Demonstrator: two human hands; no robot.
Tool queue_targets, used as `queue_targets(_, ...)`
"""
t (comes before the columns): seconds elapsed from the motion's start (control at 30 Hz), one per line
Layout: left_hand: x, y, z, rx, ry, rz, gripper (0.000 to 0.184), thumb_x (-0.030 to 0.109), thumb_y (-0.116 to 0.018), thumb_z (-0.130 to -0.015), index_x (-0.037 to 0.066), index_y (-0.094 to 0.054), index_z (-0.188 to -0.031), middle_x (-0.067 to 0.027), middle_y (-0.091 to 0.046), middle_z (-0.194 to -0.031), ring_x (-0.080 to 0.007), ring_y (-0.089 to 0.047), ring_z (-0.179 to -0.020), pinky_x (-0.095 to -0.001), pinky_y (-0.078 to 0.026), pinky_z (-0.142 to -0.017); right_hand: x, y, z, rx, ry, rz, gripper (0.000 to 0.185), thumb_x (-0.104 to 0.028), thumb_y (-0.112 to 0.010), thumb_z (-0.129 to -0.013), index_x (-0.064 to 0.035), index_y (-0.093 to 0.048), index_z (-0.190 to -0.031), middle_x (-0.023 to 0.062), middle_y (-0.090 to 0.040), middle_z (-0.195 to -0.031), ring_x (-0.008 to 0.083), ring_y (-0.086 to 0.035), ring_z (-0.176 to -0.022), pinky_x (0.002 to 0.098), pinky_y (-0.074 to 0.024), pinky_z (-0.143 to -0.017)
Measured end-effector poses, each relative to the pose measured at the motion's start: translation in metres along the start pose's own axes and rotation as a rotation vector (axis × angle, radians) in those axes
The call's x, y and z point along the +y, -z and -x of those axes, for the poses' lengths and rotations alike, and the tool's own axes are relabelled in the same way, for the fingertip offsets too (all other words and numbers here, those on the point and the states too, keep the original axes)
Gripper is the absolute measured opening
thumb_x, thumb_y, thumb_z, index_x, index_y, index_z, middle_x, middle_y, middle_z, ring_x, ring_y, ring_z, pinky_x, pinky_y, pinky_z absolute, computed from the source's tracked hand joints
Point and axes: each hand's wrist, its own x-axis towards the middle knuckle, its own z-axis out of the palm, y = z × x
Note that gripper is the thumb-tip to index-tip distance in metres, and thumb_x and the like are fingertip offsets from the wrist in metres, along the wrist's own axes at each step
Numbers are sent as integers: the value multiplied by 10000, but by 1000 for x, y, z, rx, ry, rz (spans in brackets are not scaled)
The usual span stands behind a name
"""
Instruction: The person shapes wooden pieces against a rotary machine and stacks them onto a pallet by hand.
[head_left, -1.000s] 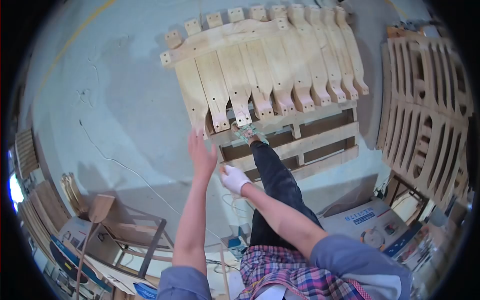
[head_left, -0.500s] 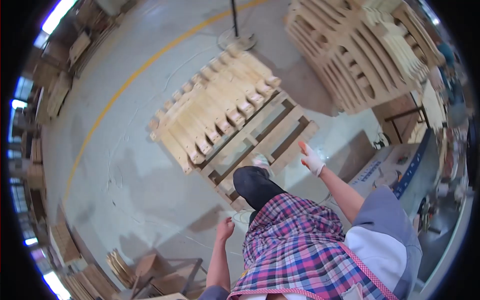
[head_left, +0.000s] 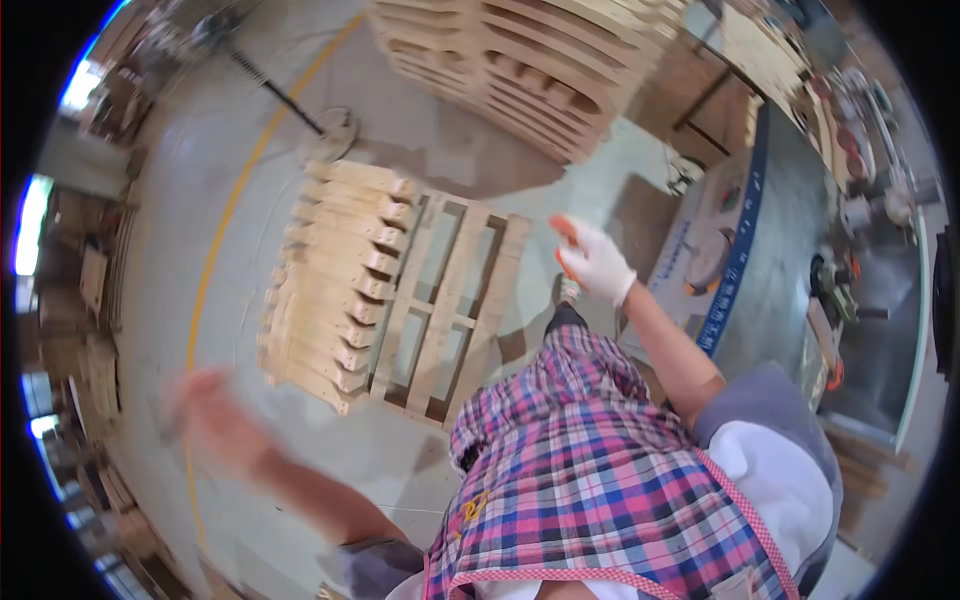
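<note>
Gloved right hand, fingers parted, sits near the pallet. Left hand is well apart from it, blurred, can't tell grip. Wooden boards lie along pallet's left part.

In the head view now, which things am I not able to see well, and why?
Left hand: head view, blurred, apparently by motion; fingers indistinct.
Pallet: head view, left part hidden by the wooden pieces.
Slatted panels: head view, cut off by top edge.
Lettering on blue strip: head view, too small to read.
</note>
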Motion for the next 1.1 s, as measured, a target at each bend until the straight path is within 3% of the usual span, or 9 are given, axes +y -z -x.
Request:
queue_targets(0.03, 48, 14, -40, 164, -243, -82, 160, 20, -491, -862, 51, -583, -989, -47, -592, -935, -146, -534, -810, -270, -441, -766, -14, 30, -14, 46, 89, 67, 460, -85, -543, -767, 10, -531, -1217, 119, -616, -1121, 220, -588, -876, 305, -484, -758)
queue_targets(0.1, 124, 6, -87, 281, -693, 231, 163, 20, -497, -858, 51, -579, -996, -51, -591, -936, -149, -536, -809, -273, -445, -761, -31, 93, -38, 145, 157, 49, 454, -81, -545, -771, 12, -532, -1215, 119, -615, -1123, 215, -588, -897, 302, -480, -776)
queue_targets(0.17, 192, -36, -114, 222, -1034, 667, 168, 19, -503, -855, 51, -574, -1004, -55, -591, -938, -151, -538, -808, -275, -448, -756, -64, 171, -53, 297, 176, -135, 441, -67, -540, -782, 8, -543, -1216, 120, -613, -1126, 217, -584, -944, 306, -463, -827)
queue_targets(0.23, 251, -88, -128, 113, -1193, 982, 174, 19, -508, -852, 51, -570, -1011, -60, -590, -939, -153, -540, -806, -278, -451, -750, -107, 250, -50, 435, 283, -309, 429, -54, -535, -793, 4, -553, -1218, 121, -611, -1130, 220, -580, -991, 311, -447, -877)
queue_targets(0.3, 300, -130, -141, 62, -1261, 1168, 181, 19, -514, -848, 51, -565, -1018, -64, -590, -940, -156, -541, -805, -281, -455, -745, -141, 324, -35, 472, 579, -348, 475, -93, -547, -798, 36, -515, -1253, 146, -580, -1181, 244, -566, -1026, 323, -417, -932)
queue_targets(0.37, 342, -165, -151, 42, -1294, 1314, 188, 18, -519, -845, 50, -561, -1026, -68, -589, -941, -158, -543, -804, -284, -458, -739, -170, 370, -19, 494, 819, -170, 479, -88, -543, -797, 36, -509, -1259, 148, -574, -1191, 246, -561, -1037, 326, -414, -937)
queue_targets(0.47, 393, -205, -162, 25, -1310, 1491, 201, 18, -527, -840, 50, -554, -1037, -75, -588, -943, -161, -546, -802, -288, -463, -731, -196, 398, -13, 501, 960, 148, 487, -80, -537, -797, 36, -499, -1268, 151, -563, -1207, 249, -554, -1053, 330, -410, -945)
queue_targets(0.7, 457, -250, -175, 16, -1309, 1773, 237, 17, -547, -828, 50, -539, -1062, -90, -586, -948, -169, -553, -798, -298, -475, -713, -199, 424, -28, 627, 1014, 462, 506, -62, -523, -795, 37, -477, -1289, 157, -540, -1244, 255, -537, -1092, 339, -399, -963)
queue_targets(1.1, 492, -312, -218, -45, -1271, 2088, 308, 15, -580, -808, 49, -513, -1107, -116, -582, -955, -183, -564, -791, -314, -494, -681, -159, 463, -104, 772, 985, 514, 540, -32, -500, -792, 38, -438, -1324, 167, -499, -1307, 266, -507, -1157, 354, -382, -994)
